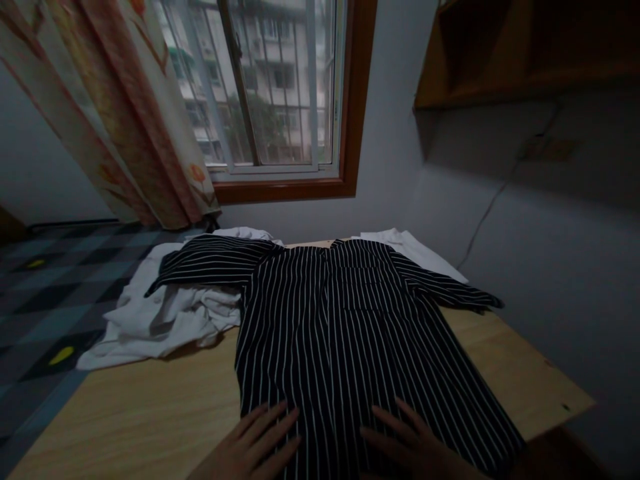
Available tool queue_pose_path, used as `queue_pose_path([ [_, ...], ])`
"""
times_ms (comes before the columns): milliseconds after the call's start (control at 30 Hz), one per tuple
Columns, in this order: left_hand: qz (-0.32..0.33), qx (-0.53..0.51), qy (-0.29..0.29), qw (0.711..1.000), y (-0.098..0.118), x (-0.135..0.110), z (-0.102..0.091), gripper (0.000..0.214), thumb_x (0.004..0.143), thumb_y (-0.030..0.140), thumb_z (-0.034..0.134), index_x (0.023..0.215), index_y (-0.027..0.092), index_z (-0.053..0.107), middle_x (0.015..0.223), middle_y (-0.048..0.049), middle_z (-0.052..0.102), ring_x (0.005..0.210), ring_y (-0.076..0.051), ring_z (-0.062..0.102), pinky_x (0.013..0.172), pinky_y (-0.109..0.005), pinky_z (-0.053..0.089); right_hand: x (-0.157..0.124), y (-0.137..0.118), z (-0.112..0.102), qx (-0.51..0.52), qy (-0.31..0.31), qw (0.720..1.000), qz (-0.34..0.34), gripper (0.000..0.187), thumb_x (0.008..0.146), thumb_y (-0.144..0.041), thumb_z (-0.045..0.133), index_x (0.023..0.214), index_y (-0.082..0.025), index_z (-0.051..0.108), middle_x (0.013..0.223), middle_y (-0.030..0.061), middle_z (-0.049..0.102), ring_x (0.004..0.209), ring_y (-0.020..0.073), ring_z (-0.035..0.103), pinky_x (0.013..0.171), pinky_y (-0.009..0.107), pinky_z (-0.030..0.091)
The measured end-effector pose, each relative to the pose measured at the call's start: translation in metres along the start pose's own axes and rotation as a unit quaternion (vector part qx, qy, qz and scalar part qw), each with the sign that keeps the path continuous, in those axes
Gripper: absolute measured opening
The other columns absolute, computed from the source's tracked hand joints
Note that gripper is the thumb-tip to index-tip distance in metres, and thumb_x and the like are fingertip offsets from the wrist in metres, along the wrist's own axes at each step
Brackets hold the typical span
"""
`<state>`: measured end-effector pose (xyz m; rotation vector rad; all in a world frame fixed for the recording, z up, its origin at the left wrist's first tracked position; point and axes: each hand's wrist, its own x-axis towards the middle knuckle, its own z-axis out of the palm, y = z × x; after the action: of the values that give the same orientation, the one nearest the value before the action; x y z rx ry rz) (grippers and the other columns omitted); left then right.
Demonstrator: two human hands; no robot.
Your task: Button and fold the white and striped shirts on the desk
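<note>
A black shirt with thin white stripes (325, 320) lies spread out on a wooden table (150, 407), its collar end toward the window and its short sleeves out to both sides. Flat on the lower left part of the shirt rests my left hand (255, 440), fingers spread. My right hand (407, 437) lies on the lower right part, its fingers also apart. Neither hand grips the cloth. The shirt's bottom hem is out of view.
Crumpled white clothing (165, 320) lies under the left sleeve, and another white garment (415, 250) is behind the right sleeve. A checked bed cover (45, 300) is at left. The table's right corner (583, 403) stands near the wall, below a wooden shelf (480, 87).
</note>
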<state>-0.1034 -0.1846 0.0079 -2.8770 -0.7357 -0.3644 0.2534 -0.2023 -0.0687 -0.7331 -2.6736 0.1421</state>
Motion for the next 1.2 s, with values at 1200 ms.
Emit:
queue_pose_path([
  [1200, -0.2, -0.046, 0.209, 0.956, 0.026, 0.06, 0.007, 0.054, 0.068, 0.014, 0.049, 0.121, 0.019, 0.053, 0.114, -0.0126, 0.063, 0.107, -0.029, 0.057, 0.1, -0.058, 0.035, 0.111, -0.04, -0.04, 0.765, 0.188, 0.494, 0.368, 0.04, 0.065, -0.048, 0.08, 0.077, -0.019, 0.056, 0.064, -0.006, 0.049, 0.055, 0.0077, 0.044, 0.057, 0.02, 0.034],
])
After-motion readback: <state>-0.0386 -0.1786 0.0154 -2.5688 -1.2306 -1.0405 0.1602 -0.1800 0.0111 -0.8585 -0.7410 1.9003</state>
